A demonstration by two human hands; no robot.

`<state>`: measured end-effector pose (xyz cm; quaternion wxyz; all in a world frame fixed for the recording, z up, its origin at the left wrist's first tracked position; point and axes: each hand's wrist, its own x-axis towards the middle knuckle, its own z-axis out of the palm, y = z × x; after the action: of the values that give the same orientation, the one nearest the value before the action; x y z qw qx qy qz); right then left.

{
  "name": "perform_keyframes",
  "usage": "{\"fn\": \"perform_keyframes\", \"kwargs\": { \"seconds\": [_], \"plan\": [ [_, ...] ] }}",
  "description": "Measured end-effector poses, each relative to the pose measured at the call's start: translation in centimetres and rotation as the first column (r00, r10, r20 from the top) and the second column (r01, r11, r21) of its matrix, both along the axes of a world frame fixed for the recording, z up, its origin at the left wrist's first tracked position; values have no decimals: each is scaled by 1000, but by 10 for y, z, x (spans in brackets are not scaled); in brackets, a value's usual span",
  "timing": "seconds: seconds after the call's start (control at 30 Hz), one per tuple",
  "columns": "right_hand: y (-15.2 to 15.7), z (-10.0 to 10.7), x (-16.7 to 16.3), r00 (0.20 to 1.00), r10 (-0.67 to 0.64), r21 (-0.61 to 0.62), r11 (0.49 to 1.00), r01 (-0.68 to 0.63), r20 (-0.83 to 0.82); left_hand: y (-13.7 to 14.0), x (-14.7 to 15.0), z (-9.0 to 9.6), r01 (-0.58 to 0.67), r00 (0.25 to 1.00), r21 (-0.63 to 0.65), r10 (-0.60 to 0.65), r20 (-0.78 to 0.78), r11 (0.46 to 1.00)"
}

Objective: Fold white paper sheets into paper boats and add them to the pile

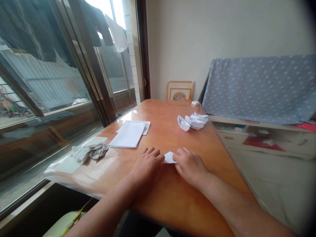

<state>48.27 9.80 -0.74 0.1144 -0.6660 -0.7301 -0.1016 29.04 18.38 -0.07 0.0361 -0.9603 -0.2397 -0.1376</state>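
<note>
The counter (170,204) has a smooth, glossy, orange-brown surface. The paper (169,158) is white, matte and folded to a small form with a pointed far edge. It lies at the near part of the counter, directly between the left hand (149,161) and the right hand (189,164). Both hands are narrowed on it: one grips the left end, the other the right end. Quantities: paper, one; hands, two. Flat, rectangular sheets (128,135) lie overlapped at left, beyond the left hand; their number cannot be told. Sharp-pointed, folded white boats (194,121) stand clustered at far right; overlap prevents a count. Crumpled cloths (98,151), one pale and one grey, lie at left.
</note>
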Motion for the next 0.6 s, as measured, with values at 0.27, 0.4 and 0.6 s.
{"fn": "perform_keyframes", "kwargs": {
  "seconds": [0.27,0.4,0.6],
  "plan": [
    [-11,5,13,980,113,-248,957,-151,-161,-13,-12,4,-10,994,-149,-6,-108,989],
    [-11,11,24,938,77,-275,945,-177,-339,-10,-12,0,-44,999,-206,39,-29,978],
    [-1,10,31,903,-18,-297,947,-122,-429,9,-5,-22,-113,972,-380,181,148,918]
  ]
}}
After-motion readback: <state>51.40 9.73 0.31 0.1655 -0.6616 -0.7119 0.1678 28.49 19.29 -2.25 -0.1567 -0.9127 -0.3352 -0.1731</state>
